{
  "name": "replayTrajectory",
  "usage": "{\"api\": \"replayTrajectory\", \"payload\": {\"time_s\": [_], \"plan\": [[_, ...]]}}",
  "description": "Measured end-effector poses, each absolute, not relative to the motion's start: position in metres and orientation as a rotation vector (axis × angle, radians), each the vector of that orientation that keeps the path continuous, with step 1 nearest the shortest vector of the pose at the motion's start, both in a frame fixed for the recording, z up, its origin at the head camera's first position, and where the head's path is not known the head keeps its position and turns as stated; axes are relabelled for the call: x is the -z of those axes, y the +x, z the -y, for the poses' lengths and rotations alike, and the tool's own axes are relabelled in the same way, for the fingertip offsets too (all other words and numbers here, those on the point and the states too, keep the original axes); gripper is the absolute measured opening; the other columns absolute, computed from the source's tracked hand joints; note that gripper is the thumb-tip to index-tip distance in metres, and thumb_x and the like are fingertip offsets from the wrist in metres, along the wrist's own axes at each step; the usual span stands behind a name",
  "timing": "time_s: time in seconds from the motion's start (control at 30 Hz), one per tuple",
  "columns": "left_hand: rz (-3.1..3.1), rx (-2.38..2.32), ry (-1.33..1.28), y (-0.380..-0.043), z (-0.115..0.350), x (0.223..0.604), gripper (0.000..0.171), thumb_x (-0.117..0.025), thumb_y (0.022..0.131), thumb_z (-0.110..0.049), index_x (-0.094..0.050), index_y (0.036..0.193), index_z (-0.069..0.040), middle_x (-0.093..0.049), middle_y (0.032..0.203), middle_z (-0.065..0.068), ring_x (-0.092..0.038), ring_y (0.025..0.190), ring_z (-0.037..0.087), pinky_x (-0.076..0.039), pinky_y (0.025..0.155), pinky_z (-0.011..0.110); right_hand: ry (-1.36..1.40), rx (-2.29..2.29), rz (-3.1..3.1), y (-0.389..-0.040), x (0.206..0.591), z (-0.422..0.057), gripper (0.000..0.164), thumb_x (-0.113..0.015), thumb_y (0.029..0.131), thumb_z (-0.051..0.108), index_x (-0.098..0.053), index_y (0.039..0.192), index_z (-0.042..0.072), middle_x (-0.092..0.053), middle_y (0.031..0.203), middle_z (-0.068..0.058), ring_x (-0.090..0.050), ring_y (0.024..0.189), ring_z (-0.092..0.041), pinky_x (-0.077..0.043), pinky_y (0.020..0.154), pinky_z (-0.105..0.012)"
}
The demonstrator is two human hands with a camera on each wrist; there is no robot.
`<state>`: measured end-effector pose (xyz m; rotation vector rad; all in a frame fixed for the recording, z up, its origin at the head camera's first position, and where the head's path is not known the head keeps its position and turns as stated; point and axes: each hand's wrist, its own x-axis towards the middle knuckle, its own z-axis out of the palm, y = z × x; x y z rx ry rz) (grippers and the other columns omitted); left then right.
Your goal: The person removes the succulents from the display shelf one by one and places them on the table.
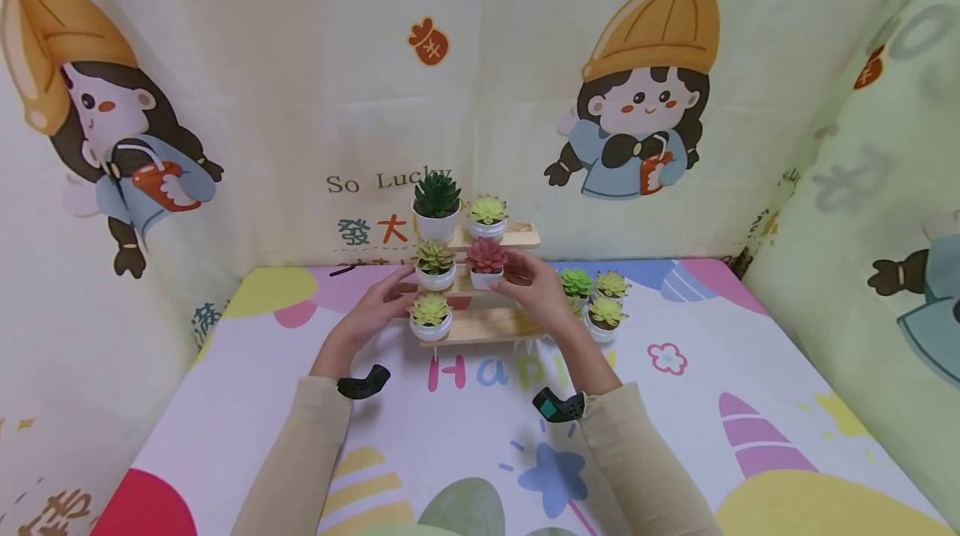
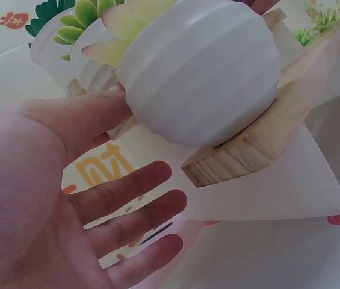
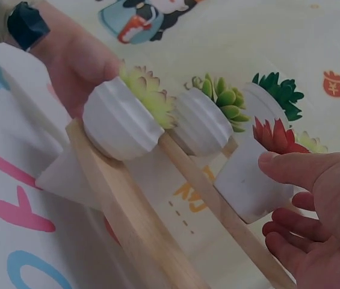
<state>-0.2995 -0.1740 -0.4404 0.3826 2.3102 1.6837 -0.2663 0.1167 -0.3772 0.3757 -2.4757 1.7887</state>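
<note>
A three-tier wooden stand (image 1: pixel 487 326) holds small potted succulents. My right hand (image 1: pixel 534 286) holds the white pot of a red succulent (image 1: pixel 486 259) on the middle shelf, thumb against the pot's side in the right wrist view. My left hand (image 1: pixel 375 307) is at the stand's left end, its fingers (image 2: pixel 139 214) extended and spread beside the shelf end. A yellow-green succulent in a ribbed white pot (image 2: pixel 203 75) sits on the bottom shelf, close to that hand. Above it stands another green succulent (image 1: pixel 435 262) on the middle shelf.
On the top shelf are a dark green succulent (image 1: pixel 437 204) and a yellow-green one (image 1: pixel 487 216). Several more potted succulents (image 1: pixel 602 318) stand on the table right of the stand, beside my right forearm. A printed cloth wall (image 1: pixel 517 102) rises behind the table.
</note>
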Motion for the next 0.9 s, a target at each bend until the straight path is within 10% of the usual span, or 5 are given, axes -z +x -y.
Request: {"api": "replayTrajectory", "payload": {"time_s": [0.9], "plan": [[-2.295,-1.707,0.406,-0.299,0.173,0.438,0.063,-0.055,0.098,-0.027,-0.025,0.154,-0.024,-0.041,0.149,0.020,-0.044,0.134,0.037,-0.048,0.103,0.048,0.345,-1.781,2.477,-0.281,0.385,-0.111,0.059,-0.077,0.082,0.021,-0.054,0.135,0.012,-0.061,0.128,-0.013,-0.060,0.120,-0.026,-0.050,0.102,-0.038]]}}
